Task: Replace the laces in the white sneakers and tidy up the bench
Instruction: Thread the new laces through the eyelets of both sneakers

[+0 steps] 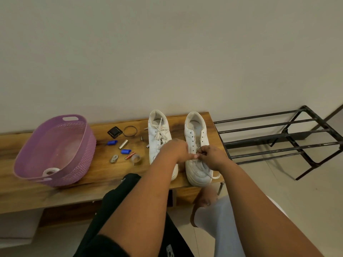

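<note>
Two white sneakers stand side by side on the wooden bench (78, 190), toes toward me. The left sneaker (159, 138) has a white lace tied over its tongue. The right sneaker (196, 134) shows bare upper eyelets, and a white lace (213, 176) trails off its toe. My left hand (178, 150) and my right hand (211, 156) meet over the right sneaker's lower eyelets, both pinching that lace with the fingertips. The exact eyelet is hidden by my fingers.
A purple plastic basket (81, 145) sits at the bench's left. Small items lie between it and the sneakers: a black square piece (114, 132), a bracelet (130, 131), two blue caps (112, 143), a metal cylinder (123, 144), a tape roll (136, 158). A black metal rack (278, 138) stands right.
</note>
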